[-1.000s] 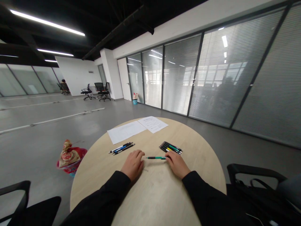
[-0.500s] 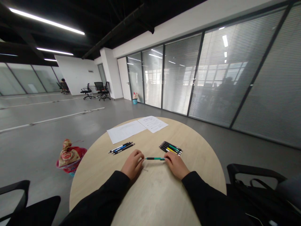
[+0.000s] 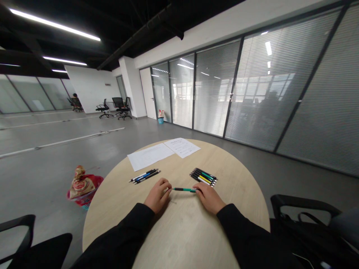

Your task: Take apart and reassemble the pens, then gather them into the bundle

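A green and black pen lies level between my two hands over the round wooden table. My right hand pinches its right end with curled fingers. My left hand is curled too, its fingertips at the pen's left tip. Beyond my right hand lies a bundle of several pens, black, green and yellow. A smaller group of pens, black and blue, lies beyond my left hand.
Two white paper sheets lie at the table's far edge. A red bag sits on the floor at left. Black chairs stand at the lower left and right. Glass partitions line the right wall.
Both hands have drawn slightly closer together on the pen. The left fingertips, a little apart from the pen's tip a second ago, now meet it.
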Demonstrator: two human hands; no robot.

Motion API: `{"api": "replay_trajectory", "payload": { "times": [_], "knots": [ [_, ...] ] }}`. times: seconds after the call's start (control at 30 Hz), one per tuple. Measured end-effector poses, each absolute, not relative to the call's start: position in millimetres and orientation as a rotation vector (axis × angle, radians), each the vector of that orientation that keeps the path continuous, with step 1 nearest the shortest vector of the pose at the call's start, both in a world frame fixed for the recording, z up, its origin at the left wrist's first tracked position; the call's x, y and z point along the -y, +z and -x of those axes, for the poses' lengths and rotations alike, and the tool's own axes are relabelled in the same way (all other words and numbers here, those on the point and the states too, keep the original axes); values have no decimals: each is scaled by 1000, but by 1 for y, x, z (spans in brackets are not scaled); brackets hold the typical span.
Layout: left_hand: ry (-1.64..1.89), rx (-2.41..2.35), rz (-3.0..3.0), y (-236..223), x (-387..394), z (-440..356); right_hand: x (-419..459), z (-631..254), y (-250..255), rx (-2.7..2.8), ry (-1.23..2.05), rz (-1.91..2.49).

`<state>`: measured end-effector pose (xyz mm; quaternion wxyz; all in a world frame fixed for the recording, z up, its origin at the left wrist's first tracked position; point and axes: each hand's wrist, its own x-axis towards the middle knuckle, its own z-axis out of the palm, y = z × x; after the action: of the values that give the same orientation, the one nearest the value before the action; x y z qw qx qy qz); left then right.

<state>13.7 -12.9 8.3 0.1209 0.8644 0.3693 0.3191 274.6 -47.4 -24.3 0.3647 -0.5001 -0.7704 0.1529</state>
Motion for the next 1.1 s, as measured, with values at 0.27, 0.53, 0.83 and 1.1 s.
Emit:
{"api": "replay_trajectory", "payload": {
  "times": [0.27, 0.53, 0.83, 1.1],
  "knots": [
    [897, -1039, -2496, 9, 15, -16, 48, -273, -26, 2020, 389, 1264],
    [896, -1037, -2483, 5, 12, -14, 48, -272, -26, 2002, 410, 1250],
    [920, -1081, -2495, -3, 9, -11, 47, -273, -26, 1965, 449, 1243],
    [911, -1072, -2685, 6, 18, -13, 42, -276, -31, 1916, 408, 1281]
  ]
}}
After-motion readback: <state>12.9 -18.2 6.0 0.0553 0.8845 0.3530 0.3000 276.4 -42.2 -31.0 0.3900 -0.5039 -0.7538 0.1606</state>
